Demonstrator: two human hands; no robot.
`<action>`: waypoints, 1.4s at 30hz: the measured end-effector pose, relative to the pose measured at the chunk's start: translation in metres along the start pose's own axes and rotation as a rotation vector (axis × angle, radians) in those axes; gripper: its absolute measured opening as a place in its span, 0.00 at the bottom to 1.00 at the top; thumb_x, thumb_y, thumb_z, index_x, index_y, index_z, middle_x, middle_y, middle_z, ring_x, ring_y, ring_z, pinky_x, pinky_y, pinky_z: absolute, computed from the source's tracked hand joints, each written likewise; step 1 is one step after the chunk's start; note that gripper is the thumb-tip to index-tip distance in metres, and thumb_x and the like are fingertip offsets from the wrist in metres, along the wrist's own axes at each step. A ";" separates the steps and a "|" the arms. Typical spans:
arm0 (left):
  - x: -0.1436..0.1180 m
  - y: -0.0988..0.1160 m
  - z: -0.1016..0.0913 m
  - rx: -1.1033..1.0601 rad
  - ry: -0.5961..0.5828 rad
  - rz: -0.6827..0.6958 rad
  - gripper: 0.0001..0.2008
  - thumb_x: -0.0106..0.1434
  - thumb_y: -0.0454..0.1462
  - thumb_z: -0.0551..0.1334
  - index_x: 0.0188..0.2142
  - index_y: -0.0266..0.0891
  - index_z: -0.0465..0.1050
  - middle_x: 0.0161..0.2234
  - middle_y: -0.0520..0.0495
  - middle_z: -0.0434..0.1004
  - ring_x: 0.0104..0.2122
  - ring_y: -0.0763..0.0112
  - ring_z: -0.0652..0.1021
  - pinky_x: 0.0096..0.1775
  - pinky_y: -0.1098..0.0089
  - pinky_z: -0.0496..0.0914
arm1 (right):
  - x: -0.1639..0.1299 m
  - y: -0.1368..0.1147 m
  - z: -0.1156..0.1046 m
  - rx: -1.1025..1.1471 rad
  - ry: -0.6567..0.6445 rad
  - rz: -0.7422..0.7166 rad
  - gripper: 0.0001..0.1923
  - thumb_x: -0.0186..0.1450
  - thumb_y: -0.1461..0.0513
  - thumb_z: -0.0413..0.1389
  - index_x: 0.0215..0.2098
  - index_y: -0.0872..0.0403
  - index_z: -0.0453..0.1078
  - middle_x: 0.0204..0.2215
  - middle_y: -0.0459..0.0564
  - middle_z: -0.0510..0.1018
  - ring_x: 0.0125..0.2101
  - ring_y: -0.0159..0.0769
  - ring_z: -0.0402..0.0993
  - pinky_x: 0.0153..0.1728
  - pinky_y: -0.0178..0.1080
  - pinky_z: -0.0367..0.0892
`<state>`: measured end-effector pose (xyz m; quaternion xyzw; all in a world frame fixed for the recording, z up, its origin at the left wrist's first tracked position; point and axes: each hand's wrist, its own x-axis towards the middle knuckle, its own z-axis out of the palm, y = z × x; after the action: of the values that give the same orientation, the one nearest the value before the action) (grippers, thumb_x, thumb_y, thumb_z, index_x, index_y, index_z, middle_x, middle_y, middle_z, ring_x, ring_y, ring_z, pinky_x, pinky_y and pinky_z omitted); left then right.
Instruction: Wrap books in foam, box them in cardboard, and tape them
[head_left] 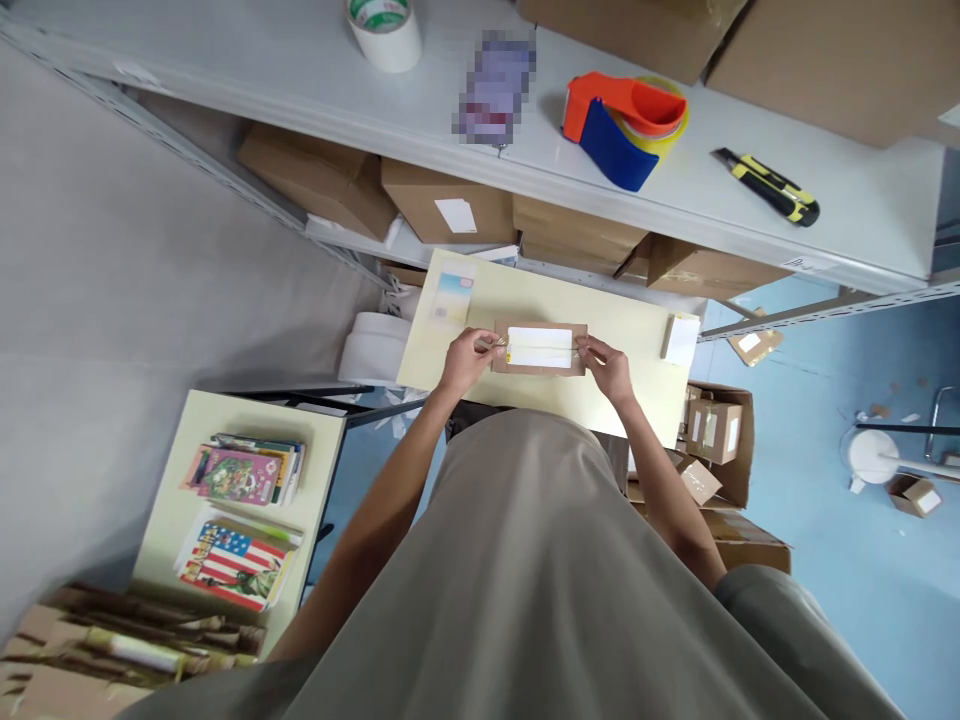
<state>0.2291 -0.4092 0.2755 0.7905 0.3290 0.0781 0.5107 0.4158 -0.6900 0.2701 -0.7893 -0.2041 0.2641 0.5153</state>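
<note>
A small flat cardboard box [540, 371] with a white label [538, 338] lies on the pale yellow table [465, 290] in front of me. At its left end, the fingers of my left hand [466, 358] pinch a shiny clear strip that looks like packing tape. My right hand [609, 370] pinches at the opposite end, where the clear tape [576, 349] glints by the fingertips. A faint line runs across the label between both hands. How firmly the strip is stuck down is too small to tell.
A shelf above holds a tape roll [390, 38], a blurred phone-like object [496, 90], an orange-blue tape dispenser [626, 125] and a utility knife [769, 187]. Books [240, 475] lie on a side table at left. A carton of small boxes [739, 450] stands at right.
</note>
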 end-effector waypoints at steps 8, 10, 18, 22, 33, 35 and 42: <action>0.023 -0.007 0.002 -0.023 -0.003 -0.014 0.10 0.66 0.38 0.74 0.46 0.43 0.84 0.51 0.43 0.90 0.36 0.63 0.86 0.47 0.60 0.82 | 0.022 0.003 0.000 0.022 0.002 -0.007 0.29 0.69 0.37 0.65 0.55 0.45 0.87 0.62 0.50 0.88 0.68 0.59 0.81 0.69 0.63 0.79; 0.033 -0.009 0.004 -0.017 0.007 -0.017 0.09 0.66 0.36 0.74 0.46 0.43 0.84 0.51 0.42 0.90 0.38 0.62 0.87 0.50 0.59 0.82 | 0.034 0.007 0.003 0.012 -0.019 -0.002 0.29 0.69 0.38 0.64 0.56 0.46 0.87 0.63 0.50 0.87 0.63 0.58 0.85 0.65 0.63 0.83; 0.027 -0.029 0.023 -0.043 0.019 -0.036 0.16 0.65 0.32 0.72 0.53 0.43 0.85 0.53 0.42 0.88 0.45 0.59 0.88 0.56 0.56 0.82 | 0.035 0.026 0.018 -0.124 0.010 0.028 0.25 0.72 0.45 0.61 0.58 0.48 0.86 0.63 0.54 0.87 0.60 0.57 0.88 0.68 0.63 0.79; 0.030 -0.030 0.028 -0.008 0.045 -0.018 0.17 0.66 0.32 0.71 0.54 0.44 0.85 0.53 0.41 0.88 0.46 0.58 0.88 0.58 0.55 0.81 | 0.041 0.025 0.018 -0.178 0.017 0.028 0.23 0.71 0.49 0.62 0.59 0.46 0.86 0.65 0.52 0.86 0.59 0.56 0.88 0.69 0.62 0.78; 0.040 -0.023 0.027 0.100 0.001 -0.029 0.16 0.68 0.31 0.71 0.54 0.40 0.84 0.52 0.39 0.87 0.45 0.58 0.86 0.56 0.58 0.81 | 0.056 -0.001 0.011 -0.399 -0.084 0.128 0.25 0.73 0.63 0.58 0.66 0.49 0.82 0.64 0.52 0.86 0.54 0.50 0.90 0.63 0.54 0.82; 0.039 -0.019 0.023 0.124 -0.013 -0.034 0.16 0.67 0.31 0.71 0.55 0.40 0.84 0.53 0.39 0.86 0.45 0.59 0.86 0.55 0.58 0.81 | 0.050 -0.007 0.012 -0.473 -0.102 0.099 0.25 0.75 0.62 0.57 0.68 0.50 0.81 0.67 0.55 0.84 0.56 0.50 0.89 0.63 0.53 0.82; 0.059 0.034 -0.006 0.173 0.084 0.247 0.11 0.65 0.32 0.73 0.46 0.42 0.87 0.51 0.39 0.86 0.57 0.50 0.82 0.66 0.50 0.75 | 0.052 -0.067 -0.011 -0.637 -0.001 -0.240 0.26 0.78 0.55 0.55 0.70 0.52 0.79 0.68 0.63 0.81 0.63 0.57 0.82 0.65 0.57 0.79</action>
<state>0.2873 -0.3782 0.2948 0.8620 0.2558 0.1449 0.4129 0.4593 -0.6410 0.3243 -0.8808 -0.3682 0.1249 0.2701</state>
